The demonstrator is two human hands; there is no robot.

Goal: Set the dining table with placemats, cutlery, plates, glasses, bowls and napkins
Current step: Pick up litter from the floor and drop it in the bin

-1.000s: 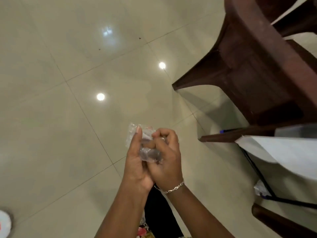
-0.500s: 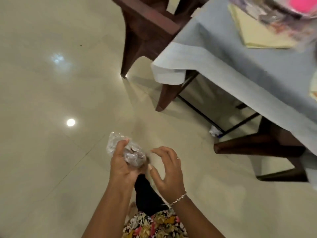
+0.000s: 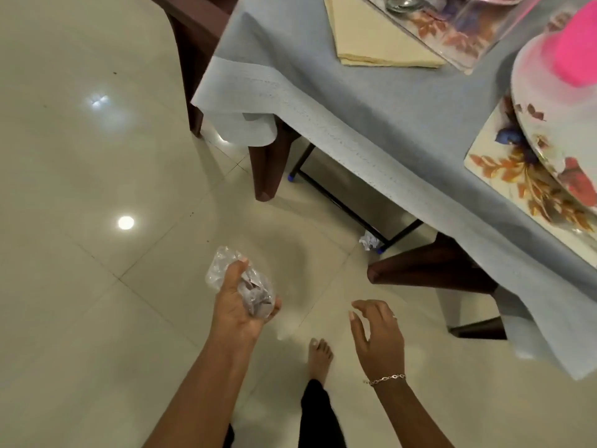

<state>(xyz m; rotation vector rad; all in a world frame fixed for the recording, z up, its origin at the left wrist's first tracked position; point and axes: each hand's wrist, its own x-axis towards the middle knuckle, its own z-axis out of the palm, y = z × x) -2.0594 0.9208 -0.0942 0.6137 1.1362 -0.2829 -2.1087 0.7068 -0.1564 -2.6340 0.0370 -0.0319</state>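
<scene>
My left hand (image 3: 237, 305) grips a crumpled clear plastic wrapper (image 3: 255, 291) over the floor, well left of the table. My right hand (image 3: 378, 331) hangs empty beside it, fingers loosely spread, a bracelet on the wrist. The table with its pale blue cloth (image 3: 371, 101) fills the upper right. On it lie a floral placemat (image 3: 523, 176) under a floral plate (image 3: 549, 137), a pink cup (image 3: 578, 43) on that plate, a folded cream napkin (image 3: 371, 33), and a second placemat in clear wrap (image 3: 458, 30) with cutlery at the top edge.
Dark wooden chairs stand at the table's corner (image 3: 268, 169) and under its near side (image 3: 433, 273). A black metal table frame (image 3: 349, 208) runs beneath, with a scrap of crumpled paper (image 3: 370, 242) by it. My bare foot (image 3: 319, 357) stands on the glossy tiled floor (image 3: 97, 286).
My hands have come apart: the right let go of the wrapper, the left keeps it. The view swung from the floor toward the table, which now shows the plate and placemats.
</scene>
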